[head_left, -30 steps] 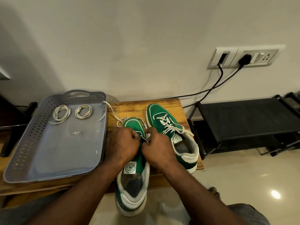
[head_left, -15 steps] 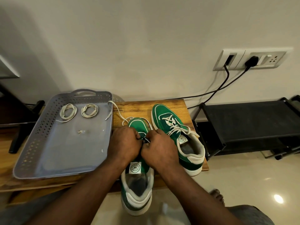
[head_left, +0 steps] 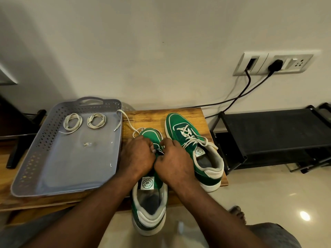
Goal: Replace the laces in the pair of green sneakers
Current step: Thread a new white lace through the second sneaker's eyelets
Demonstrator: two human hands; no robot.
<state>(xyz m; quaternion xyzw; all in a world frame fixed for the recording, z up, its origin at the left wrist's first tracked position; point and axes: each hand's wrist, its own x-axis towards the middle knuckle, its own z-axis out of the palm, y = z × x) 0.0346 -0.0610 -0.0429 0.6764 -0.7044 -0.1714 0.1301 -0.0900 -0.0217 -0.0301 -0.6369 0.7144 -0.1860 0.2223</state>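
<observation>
The two hands hid the middle of the near sneaker (head_left: pixel 150 208), so its lace holes could not be seen. The left hand (head_left: pixel 138 156) and the right hand (head_left: pixel 173 161) sat side by side, touching, with fingers curled. They pinched the sneaker's front flaps. A small dark bit showed between the fingertips, too tiny to make out.

This sneaker was soft green cloth with a white sole and a grey inside. It lay long-ways, toe to the wall, with its heel sticking out over the edge of the wooden table (head_left: pixel 161 117). A flat, pale loose lace (head_left: pixel 128 122) ran from its toe over the rim of the grey plastic tray (head_left: pixel 71 167).

The tray had little holes in its sides and a handle. Two coiled laces (head_left: pixel 72 120) lay in its far end, near each other.

The other green sneaker (head_left: pixel 172 122) stood just to the right on the table, laced up in white, toe to the wall and heel slanting right.

A black shoe rack (head_left: pixel 268 129) was cut off at the right edge.
</observation>
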